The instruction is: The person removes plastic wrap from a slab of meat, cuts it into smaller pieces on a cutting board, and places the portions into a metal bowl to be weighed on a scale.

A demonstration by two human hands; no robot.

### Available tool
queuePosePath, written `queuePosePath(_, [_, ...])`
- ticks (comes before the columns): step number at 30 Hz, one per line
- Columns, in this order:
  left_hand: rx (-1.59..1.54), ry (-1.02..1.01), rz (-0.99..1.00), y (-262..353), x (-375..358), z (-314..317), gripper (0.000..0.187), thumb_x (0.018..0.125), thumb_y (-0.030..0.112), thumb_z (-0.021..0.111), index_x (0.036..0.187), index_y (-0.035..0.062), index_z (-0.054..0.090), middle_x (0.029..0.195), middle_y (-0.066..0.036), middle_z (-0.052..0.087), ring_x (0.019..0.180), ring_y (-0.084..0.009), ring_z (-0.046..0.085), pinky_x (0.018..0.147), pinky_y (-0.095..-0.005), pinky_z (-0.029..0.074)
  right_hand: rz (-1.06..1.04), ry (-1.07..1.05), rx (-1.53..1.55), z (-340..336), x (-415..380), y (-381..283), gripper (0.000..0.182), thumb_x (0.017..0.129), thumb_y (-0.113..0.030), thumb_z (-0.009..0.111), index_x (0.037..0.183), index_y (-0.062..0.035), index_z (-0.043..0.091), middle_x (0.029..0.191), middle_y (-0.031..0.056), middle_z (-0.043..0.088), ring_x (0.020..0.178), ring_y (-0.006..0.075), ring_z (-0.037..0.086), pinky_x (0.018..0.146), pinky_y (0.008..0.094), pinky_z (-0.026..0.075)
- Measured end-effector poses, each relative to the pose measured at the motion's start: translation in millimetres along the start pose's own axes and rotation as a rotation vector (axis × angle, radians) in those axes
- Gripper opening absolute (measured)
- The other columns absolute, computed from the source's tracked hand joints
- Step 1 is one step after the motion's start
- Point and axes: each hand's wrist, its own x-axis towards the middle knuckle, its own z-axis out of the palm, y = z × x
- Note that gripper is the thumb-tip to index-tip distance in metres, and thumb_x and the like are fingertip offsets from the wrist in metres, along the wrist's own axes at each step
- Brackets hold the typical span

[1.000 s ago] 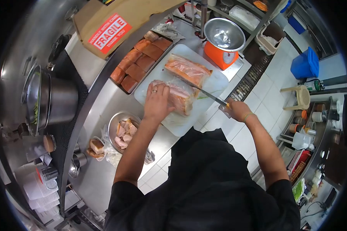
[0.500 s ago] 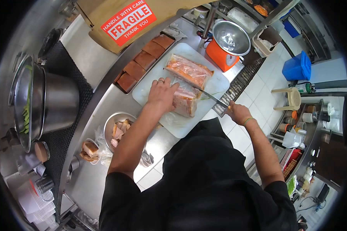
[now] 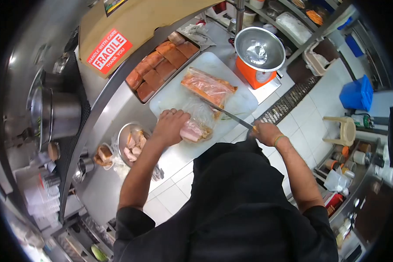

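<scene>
On the white cutting board lie two pieces of meat in clear plastic film. The farther slab of meat rests beyond the knife. Nearer to me is the cut piece of meat, its pale pink layered face showing, with loose film over its top. My left hand grips this nearer piece at its left end, fingers bent over it. A knife is held by the handle in my right hand. Its blade points left between the two pieces; the tip is hard to see against the film.
A tray of browned meat blocks stands behind the board, beside a cardboard box. An orange scale with a steel bowl sits at the back right. A bowl of meat chunks is left of my forearm.
My left hand has drawn the nearer piece leftward and turned it, opening a gap from the farther slab. The knife stays in my right hand between them. The view has shifted, showing more of the tray.
</scene>
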Motion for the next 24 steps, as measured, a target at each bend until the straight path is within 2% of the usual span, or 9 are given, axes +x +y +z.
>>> queuePosePath(5, [-0.008,-0.042,-0.229,35,-10,-10,0.064,0.067,0.006,0.081,0.128,0.0131,0.061,0.125,-0.010,0.065,0.127,-0.0330,0.060,0.108,-0.0487,0.043,-0.156,0.013,0.010,-12,8,19,0.044,0.101,-0.041,0.068,0.116,0.0000,0.060,0.099,0.0250,0.075,0.098,0.0440,0.073,0.088,0.0535,0.055])
queuePosePath(7, [-0.031,-0.060,-0.251,38,-7,-13,0.064,0.068,0.007,0.081,0.129,0.0135,0.062,0.126,-0.010,0.065,0.128,-0.0331,0.059,0.109,-0.0487,0.043,-0.225,0.025,0.043,-21,1,21,0.042,0.100,-0.037,0.068,0.115,0.0014,0.061,0.099,0.0253,0.075,0.098,0.0440,0.073,0.088,0.0533,0.056])
queuePosePath(14, [-0.235,-0.097,-0.228,40,-4,-12,0.064,0.068,0.010,0.084,0.128,0.0143,0.062,0.128,-0.009,0.066,0.127,-0.0322,0.060,0.109,-0.0475,0.042,-0.271,0.051,-0.057,-51,-11,28,0.041,0.100,-0.037,0.068,0.115,0.0008,0.064,0.100,0.0240,0.075,0.098,0.0428,0.073,0.088,0.0525,0.057])
queuePosePath(18, [-0.119,-0.158,-0.208,47,0,-14,0.064,0.067,0.007,0.083,0.126,0.0141,0.062,0.127,-0.009,0.066,0.129,-0.0316,0.059,0.109,-0.0472,0.043,-0.246,0.044,-0.079,-54,-14,22,0.042,0.100,-0.038,0.068,0.116,0.0006,0.064,0.100,0.0236,0.076,0.098,0.0423,0.073,0.087,0.0527,0.057])
queuePosePath(24, [-0.032,-0.170,-0.181,15,-1,-22,0.065,0.067,0.009,0.084,0.128,0.0132,0.060,0.127,-0.010,0.065,0.128,-0.0343,0.058,0.108,-0.0480,0.044,-0.266,0.096,-0.047,-63,-35,-15,0.044,0.100,-0.040,0.069,0.116,-0.0003,0.063,0.095,0.0247,0.075,0.095,0.0433,0.073,0.083,0.0538,0.057])
